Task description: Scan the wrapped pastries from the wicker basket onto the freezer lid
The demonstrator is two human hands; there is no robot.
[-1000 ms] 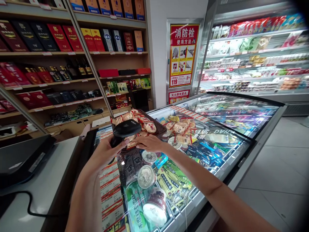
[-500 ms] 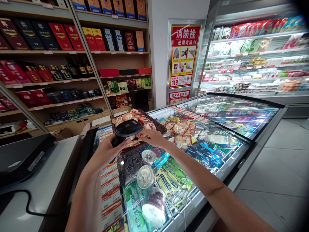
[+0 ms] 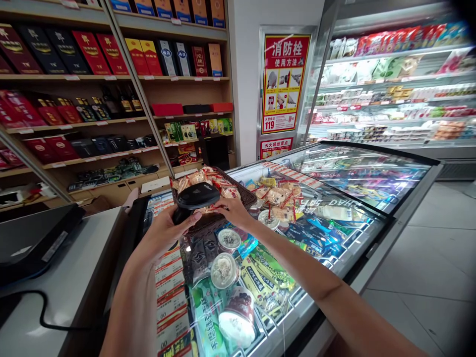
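Observation:
A black handheld barcode scanner (image 3: 198, 195) is gripped in my left hand (image 3: 165, 230), its head pointing right over a brown woven basket (image 3: 247, 195). Wrapped snack packets (image 3: 197, 177) with red and clear film fill this basket, which rests on the glass top of a display freezer. Close to the scanner's front end, my right hand (image 3: 233, 210) pinches the edge of a snack packet (image 3: 209, 210). Much of that packet is hidden behind the scanner and my fingers. More wrapped snacks (image 3: 278, 197) lie on the glass to the right of the basket.
Ice cream tubs and bars show through the freezer glass (image 3: 357, 168). At left, a counter (image 3: 100, 238) carries a dark device (image 3: 37, 243) and a black cable (image 3: 46, 312). Shelves of boxed bottles (image 3: 89, 52) stand behind; a lit refrigerated display (image 3: 394, 94) is at far right.

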